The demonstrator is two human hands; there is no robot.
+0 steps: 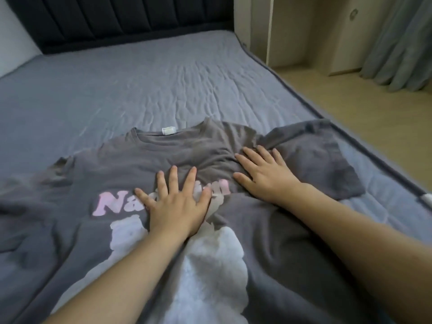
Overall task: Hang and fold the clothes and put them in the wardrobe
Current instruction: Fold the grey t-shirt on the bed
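The bed [163, 90] carries a grey T-shirt [117, 164] spread print-up under both palms — the flattening step before folding, I judge. Left hand [177, 206] lies wide and flat on the pink lettering; right hand [264, 176], equally spread, presses creases just beside the rumpled sleeve [327, 160], which next needs folding inward.

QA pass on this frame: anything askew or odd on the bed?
Only the shirt: it bunches into creases between the left hand and right hand, buckling the pink print. Its right sleeve is rumpled near the bed edge.
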